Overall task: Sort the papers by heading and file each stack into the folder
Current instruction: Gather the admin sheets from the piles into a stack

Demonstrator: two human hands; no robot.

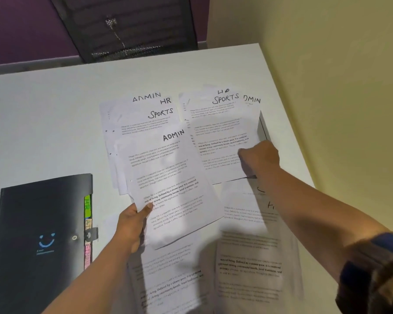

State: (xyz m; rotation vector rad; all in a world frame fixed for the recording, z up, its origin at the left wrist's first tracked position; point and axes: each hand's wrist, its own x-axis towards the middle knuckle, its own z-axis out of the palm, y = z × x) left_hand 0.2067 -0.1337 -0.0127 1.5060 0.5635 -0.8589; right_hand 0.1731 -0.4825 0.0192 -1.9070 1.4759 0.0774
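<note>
Printed sheets with handwritten headings lie fanned over the white table (pixel 43 114). My left hand (pixel 129 227) pinches the lower left corner of an ADMIN sheet (pixel 168 184) and holds it lifted above the pile. My right hand (pixel 259 159) grips the right edge of a SPORTS sheet (pixel 222 132), raised off the table. Behind lie an ADMIN, HR and SPORTS stack (pixel 145 109) and more sheets near me (pixel 247 257). A black folder (pixel 39 234) with coloured tabs (pixel 87 223) lies shut at the left.
A black mesh chair back (pixel 123 26) stands beyond the table's far edge. A cream wall (pixel 327 64) runs along the table's right side. A dark flat object (pixel 263 130) peeks out under the right-hand papers.
</note>
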